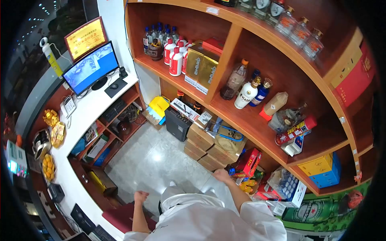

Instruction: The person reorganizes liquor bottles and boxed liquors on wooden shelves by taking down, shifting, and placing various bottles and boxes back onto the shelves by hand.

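My left hand (140,196) hangs low over the floor beside the dark red chair (128,217). Its fingers are curled in, and nothing shows in them. My right hand (221,175) is held out to the right, its fingers also curled, with no object visible in it. Closest to it in view are the stacked brown cardboard cartons (209,154) and a red box (250,161) by the shelf base. Whether the right hand touches either one, I cannot tell.
A curved wooden shelf (257,122) with bottles and gold boxes (202,68) runs along the right. To the left, the white counter (76,154) carries a monitor (91,68), a telephone (69,105) and gold ornaments. A black speaker (177,125) stands on the tiled floor (148,156).
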A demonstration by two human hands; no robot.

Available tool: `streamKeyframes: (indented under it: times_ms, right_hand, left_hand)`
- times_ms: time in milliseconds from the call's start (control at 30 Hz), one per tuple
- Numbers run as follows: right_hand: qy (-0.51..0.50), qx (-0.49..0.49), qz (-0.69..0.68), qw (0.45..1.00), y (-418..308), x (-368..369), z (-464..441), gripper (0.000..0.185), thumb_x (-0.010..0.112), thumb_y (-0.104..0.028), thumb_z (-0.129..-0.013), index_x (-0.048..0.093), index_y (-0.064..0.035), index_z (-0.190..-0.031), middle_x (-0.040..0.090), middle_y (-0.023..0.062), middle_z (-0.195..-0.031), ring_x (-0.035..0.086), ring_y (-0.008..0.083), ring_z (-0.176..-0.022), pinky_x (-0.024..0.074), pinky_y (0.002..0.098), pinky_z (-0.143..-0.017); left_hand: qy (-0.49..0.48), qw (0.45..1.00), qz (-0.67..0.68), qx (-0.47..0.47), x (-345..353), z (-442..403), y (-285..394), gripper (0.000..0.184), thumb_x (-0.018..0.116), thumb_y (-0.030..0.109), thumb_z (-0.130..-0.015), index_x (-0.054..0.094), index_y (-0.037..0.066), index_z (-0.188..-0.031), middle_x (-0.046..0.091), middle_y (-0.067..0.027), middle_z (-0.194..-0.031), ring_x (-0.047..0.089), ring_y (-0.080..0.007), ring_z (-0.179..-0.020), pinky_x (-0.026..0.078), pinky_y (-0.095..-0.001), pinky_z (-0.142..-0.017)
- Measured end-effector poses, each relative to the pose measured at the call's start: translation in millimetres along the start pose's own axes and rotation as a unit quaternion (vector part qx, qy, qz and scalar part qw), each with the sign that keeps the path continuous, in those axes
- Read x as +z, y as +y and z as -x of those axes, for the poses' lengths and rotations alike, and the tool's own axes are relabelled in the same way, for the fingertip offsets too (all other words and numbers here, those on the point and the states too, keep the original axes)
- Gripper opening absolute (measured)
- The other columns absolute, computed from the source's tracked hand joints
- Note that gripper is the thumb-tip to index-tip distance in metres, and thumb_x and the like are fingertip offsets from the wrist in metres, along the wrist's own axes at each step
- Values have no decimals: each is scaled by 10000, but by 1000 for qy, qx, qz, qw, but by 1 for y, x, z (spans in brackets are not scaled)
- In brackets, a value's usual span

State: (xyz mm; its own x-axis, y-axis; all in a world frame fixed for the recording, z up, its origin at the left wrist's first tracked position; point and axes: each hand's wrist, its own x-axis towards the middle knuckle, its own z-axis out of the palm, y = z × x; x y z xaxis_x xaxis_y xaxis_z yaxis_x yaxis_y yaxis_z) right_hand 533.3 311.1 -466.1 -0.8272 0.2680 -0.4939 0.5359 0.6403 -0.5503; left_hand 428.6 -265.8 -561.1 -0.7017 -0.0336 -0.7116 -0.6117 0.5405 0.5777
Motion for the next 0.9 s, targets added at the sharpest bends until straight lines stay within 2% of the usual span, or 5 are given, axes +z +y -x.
streamKeyframes:
  times_ms: [100, 167, 367, 600, 900]
  right_hand:
    - [-156, -45, 339, 927, 161, 81, 1, 261, 713, -338, -887, 728, -79, -856, 709, 109, -759, 718, 265, -760, 579, 434, -632]
    - [-125, 435, -35, 891, 94, 58, 71, 387, 754, -399, -846, 759, -24, -942, 762, 153, -912, 735, 295, -878, 573, 454, -813]
    - [-253, 407, 12, 878, 38, 71, 83, 426, 781, -293, -836, 719, 3, -1136, 753, 118, -935, 738, 261, -785, 575, 387, -710]
    - [-123, 206, -98, 966, -56, 98, -141, 247, 710, -294, -910, 752, -51, -912, 723, 92, -781, 679, 225, -553, 578, 349, -525]
    - [258, -233, -89, 933, -424, -180, -191, 241, 707, -225, -923, 686, -7, -1024, 702, 170, -839, 692, 349, -798, 554, 433, -735]
  left_hand:
    - [22, 992, 123, -27, -51, 14, 31, 97, 702, 67, -846, 715, 3, -773, 709, -77, -727, 659, -154, -604, 521, -308, -542]
    - [-13, 983, 182, 8, -64, -31, 2, 119, 618, 45, -908, 693, -4, -831, 706, -83, -766, 646, -164, -591, 516, -315, -513]
    - [-8, 977, 215, 1, -59, -55, 95, 157, 655, 111, -929, 695, -2, -827, 710, -81, -762, 682, -159, -646, 519, -294, -528]
    - [-96, 920, -379, -1, -58, -172, 78, 420, 742, 451, -895, 747, 57, -1041, 764, -82, -1037, 684, -172, -1009, 506, -406, -994]
    - [141, 951, 6, -274, -161, -206, 186, 388, 759, 284, -837, 678, -46, -1024, 687, -133, -862, 621, -294, -615, 527, -429, -487]
